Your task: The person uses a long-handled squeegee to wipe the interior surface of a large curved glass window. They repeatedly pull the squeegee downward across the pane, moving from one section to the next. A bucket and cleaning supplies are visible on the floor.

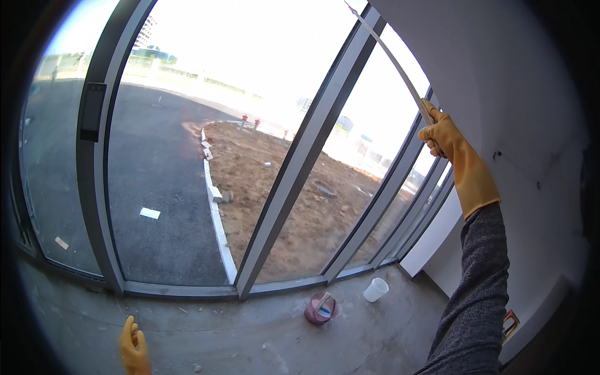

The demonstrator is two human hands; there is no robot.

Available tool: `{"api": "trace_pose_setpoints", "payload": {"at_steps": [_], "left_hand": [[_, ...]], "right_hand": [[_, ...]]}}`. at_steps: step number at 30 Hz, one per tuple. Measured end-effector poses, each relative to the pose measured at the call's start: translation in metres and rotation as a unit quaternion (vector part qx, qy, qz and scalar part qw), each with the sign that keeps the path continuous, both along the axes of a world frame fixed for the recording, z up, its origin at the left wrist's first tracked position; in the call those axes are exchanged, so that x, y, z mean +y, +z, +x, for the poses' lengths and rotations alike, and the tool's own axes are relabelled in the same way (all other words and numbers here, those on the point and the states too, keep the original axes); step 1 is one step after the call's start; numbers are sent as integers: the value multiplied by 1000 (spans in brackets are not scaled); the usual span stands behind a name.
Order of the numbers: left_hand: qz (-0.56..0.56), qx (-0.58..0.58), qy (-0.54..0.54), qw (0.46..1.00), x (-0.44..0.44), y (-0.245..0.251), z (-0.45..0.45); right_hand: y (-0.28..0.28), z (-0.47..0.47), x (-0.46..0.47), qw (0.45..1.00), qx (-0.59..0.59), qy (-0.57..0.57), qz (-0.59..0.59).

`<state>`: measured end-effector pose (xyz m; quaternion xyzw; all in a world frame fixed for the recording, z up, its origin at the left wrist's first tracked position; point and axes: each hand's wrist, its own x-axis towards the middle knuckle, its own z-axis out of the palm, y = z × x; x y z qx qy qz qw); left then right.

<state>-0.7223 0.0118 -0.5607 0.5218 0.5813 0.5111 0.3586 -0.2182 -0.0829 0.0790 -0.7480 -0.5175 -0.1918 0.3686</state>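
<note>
My right hand (444,132), in a yellow rubber glove, is raised at the upper right and grips a long, thin pole (404,75). The pole slants up and left past the window frame (323,108); its far end lies at the picture's top edge, too small and washed out to identify. Low at the left, my left hand (134,349) wears a matching glove. It holds nothing, and its fingers are loosely bent and partly apart above the concrete floor (225,342). Tall glass panes (164,187) in grey metal frames stand before me.
A reddish bucket (315,315) with a handled tool (323,302) in it stands by the window sill. Beside it is a white plastic bucket (376,290). A dark wall-mounted device (93,112) is fixed to the left frame post. A white wall (515,93) rises at the right.
</note>
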Motion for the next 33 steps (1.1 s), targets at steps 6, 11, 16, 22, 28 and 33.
{"api": "trace_pose_setpoints", "payload": {"at_steps": [6, 11, 16, 22, 28, 33], "left_hand": [[-26, 13, -1, 1000, 2, -12, -4], [52, 53, 35, 997, 12, 4, -8], [-23, 5, 2, 1000, 18, 19, 26], [-3, -7, -44, 999, 12, -5, 35], [-32, 48, 3, 998, 17, 4, 7], [1, 19, -29, 999, 14, 44, 35]], "right_hand": [[-172, -9, -72, 951, 261, -98, -134], [-162, 4, -72, 972, 187, -101, -99], [-50, 24, -19, 1000, 25, -5, 17], [-191, 4, -42, 965, 180, -148, -119], [-249, 7, -64, 940, 242, -174, -168], [-110, 33, -5, 994, 106, -2, -1]]}}
